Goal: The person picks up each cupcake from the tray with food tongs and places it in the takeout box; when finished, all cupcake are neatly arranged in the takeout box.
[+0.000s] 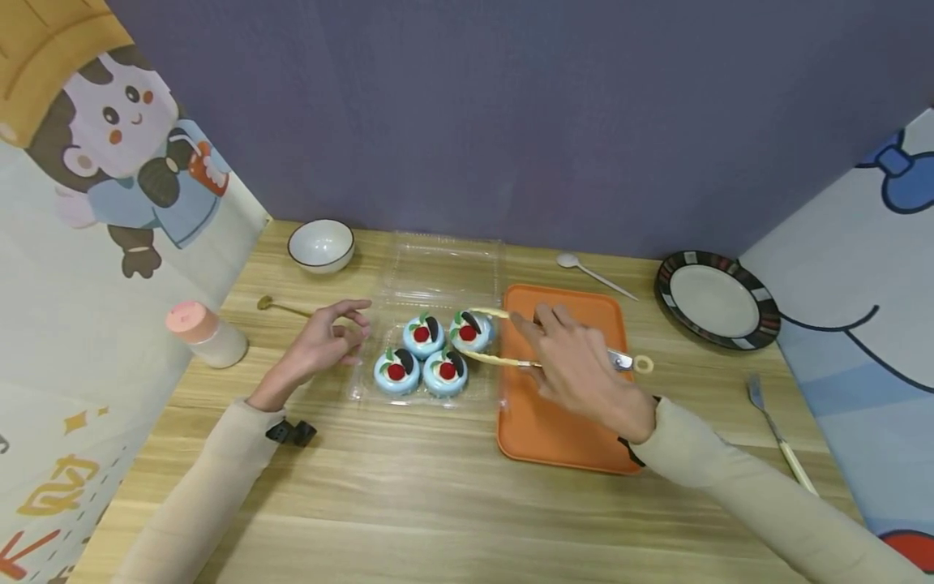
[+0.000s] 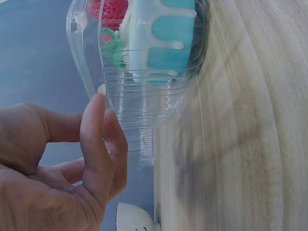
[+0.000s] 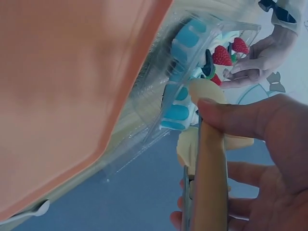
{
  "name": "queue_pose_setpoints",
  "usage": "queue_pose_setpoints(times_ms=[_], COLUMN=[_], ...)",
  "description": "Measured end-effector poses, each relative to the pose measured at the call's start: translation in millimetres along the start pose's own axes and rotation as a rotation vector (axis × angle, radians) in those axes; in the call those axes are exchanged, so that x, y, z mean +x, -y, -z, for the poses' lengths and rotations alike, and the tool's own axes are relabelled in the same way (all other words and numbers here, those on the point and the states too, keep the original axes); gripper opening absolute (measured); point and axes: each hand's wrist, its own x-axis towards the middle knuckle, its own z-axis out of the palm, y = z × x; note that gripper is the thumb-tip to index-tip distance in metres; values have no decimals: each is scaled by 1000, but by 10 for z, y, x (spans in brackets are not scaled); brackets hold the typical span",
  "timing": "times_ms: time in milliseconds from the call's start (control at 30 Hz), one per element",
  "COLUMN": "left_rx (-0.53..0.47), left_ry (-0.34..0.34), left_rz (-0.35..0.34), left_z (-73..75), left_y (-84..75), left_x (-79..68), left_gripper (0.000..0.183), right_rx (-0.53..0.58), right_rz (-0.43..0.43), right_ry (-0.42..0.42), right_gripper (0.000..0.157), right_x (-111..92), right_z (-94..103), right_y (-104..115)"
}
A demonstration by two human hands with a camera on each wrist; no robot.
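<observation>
A clear plastic clamshell box (image 1: 481,389) lies with its lid (image 1: 447,268) folded back, holding several light-blue cupcakes topped with red berries. My right hand (image 1: 580,369) grips a pair of tongs (image 1: 490,358) with pale tips and a metal hinge. The tong tips straddle the back-right cupcake (image 1: 468,333), one on each side. At the box's left edge is my left hand (image 1: 321,345), its fingers loosely bent. In the left wrist view a fingertip is right at the clear rim (image 2: 107,91), with a blue cupcake (image 2: 166,38) inside.
An orange tray (image 1: 562,442) lies under my right hand. Farther back are a white bowl (image 1: 321,245), a white spoon (image 1: 594,274) and a dark-rimmed plate (image 1: 718,300). A pink-lidded jar (image 1: 207,334) and a small gold spoon (image 1: 280,306) are left; a fork (image 1: 781,434) lies right.
</observation>
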Motion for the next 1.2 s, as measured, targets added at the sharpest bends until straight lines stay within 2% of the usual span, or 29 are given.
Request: queue_pose_setpoints(times_ms=[333,600,800,1033,1200], left_rx=[6,4,-4,-4,2], left_ry=[2,5,6,4,3], left_rz=[-3,2,-3,-3,-6], left_z=[10,11,8,10,17], left_y=[4,6,-6,7,21], left_x=[14,9,7,6,4], left_gripper=[53,53,53,54,54], right_rx=[24,149,118,124,125], right_rz=[-1,-40,-56,-83,-103], right_ry=[77,245,344,391,383], right_gripper=[73,68,71,73,75], right_x=[11,176,275,261,167], right_z=[-25,0,83,127,175], right_y=[21,-50,-55,-50,-86])
